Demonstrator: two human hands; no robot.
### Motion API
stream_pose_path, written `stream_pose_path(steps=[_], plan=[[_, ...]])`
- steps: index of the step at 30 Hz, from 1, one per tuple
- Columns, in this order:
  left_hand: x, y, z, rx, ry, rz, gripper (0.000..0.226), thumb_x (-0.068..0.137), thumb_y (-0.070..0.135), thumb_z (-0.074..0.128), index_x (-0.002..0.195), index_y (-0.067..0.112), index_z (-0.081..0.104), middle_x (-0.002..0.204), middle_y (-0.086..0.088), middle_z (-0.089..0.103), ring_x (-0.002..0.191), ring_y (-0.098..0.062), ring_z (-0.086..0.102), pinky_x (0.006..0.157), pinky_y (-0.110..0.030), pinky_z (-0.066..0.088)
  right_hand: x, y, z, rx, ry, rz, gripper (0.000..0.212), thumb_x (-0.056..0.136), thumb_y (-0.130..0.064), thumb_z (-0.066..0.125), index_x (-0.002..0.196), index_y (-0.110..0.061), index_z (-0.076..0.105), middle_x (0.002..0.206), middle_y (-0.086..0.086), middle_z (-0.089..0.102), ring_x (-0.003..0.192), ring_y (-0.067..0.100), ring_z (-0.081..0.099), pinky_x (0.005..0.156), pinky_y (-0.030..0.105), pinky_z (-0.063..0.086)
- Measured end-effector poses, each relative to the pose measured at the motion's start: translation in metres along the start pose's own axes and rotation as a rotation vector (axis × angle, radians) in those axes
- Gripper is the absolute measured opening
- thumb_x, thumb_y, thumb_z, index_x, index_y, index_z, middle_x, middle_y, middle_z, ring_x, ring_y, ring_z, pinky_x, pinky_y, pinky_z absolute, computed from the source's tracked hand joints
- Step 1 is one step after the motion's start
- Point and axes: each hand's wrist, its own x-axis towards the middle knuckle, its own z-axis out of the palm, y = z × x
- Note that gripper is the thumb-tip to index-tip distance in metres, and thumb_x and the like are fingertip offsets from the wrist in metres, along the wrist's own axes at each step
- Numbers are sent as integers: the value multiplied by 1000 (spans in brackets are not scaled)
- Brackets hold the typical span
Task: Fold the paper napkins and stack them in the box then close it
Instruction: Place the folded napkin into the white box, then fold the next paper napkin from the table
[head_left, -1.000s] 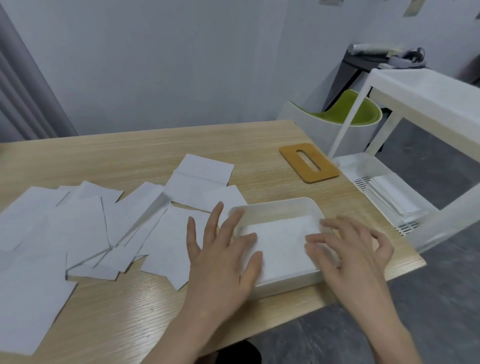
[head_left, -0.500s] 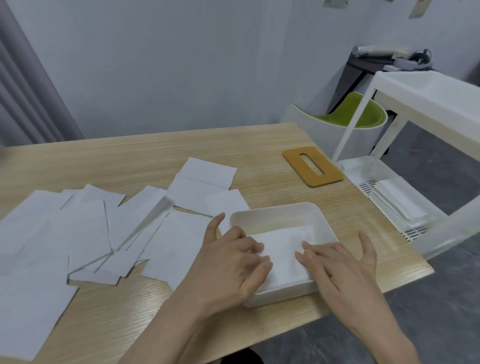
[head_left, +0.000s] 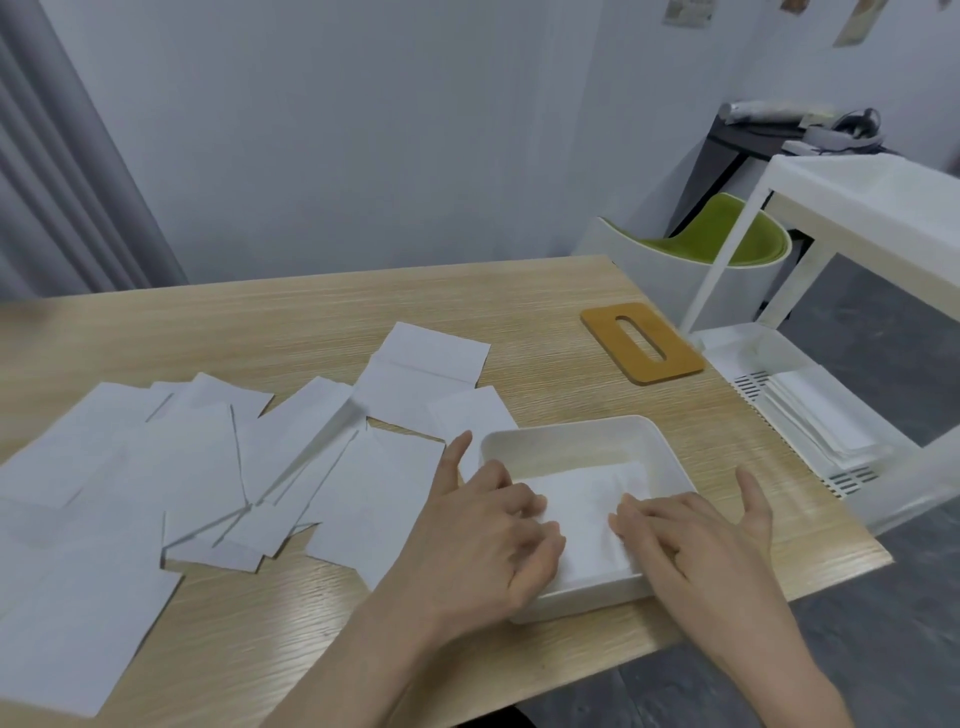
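Hands inside white box (head_left: 587, 434) at table's (head_left: 322, 317) near right corner. Left hand (head_left: 480, 540) grip: fingers curled, knuckles up, pressing on folded napkin (head_left: 582, 501) in box; thumb stretched outside left rim. Right hand (head_left: 685, 535) grip: fingers nearly straight, flat on napkin's right part, thumb out over right rim. Loose napkins (head_left: 208, 467) scattered left of box, overlapping. Wooden slotted lid (head_left: 641, 343) lies behind box, near right edge. Bare wood behind napkins.
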Motion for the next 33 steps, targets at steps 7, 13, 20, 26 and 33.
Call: stream_pose_path(steps=[7, 13, 20, 26, 33], plan=[[-12, 0, -1, -107, 83, -15, 42, 93, 47, 37, 106, 35, 74, 117, 15, 67, 119, -10, 55, 116, -50, 6, -5, -8, -2, 172, 202, 37, 43, 93, -60, 40, 79, -36, 73, 97, -22, 67, 102, 0, 57, 114, 41, -4], [-32, -10, -8, -276, 213, -80, 41, 94, 36, 42, 126, 27, 65, 133, 8, 59, 126, -7, 52, 117, -44, 10, -5, -29, -8, 273, 275, -2, 33, 89, -51, 44, 96, -36, 72, 101, -22, 65, 105, 0, 55, 115, 46, 5], [-58, -36, -22, -316, 303, -176, 37, 96, 32, 48, 129, 31, 63, 137, 13, 56, 127, 4, 43, 119, -43, 8, 1, -67, -9, 369, 257, -102, 21, 94, -43, 52, 99, -35, 71, 106, -20, 65, 108, -11, 45, 115, 30, -4], [-90, -66, -37, -301, 317, -266, 39, 95, 37, 41, 125, 32, 66, 132, 15, 58, 111, 5, 58, 119, -38, 5, 9, -112, 1, 398, 262, -236, 26, 87, -39, 50, 97, -31, 73, 105, -20, 65, 107, -9, 46, 113, 31, 1], [-130, -119, -44, -182, 377, -344, 39, 91, 36, 43, 117, 28, 71, 124, 12, 64, 116, 5, 51, 113, -43, 14, 26, -171, 28, 325, 263, -326, 34, 88, -40, 43, 96, -29, 74, 101, -16, 68, 105, 0, 53, 102, 30, 20]])
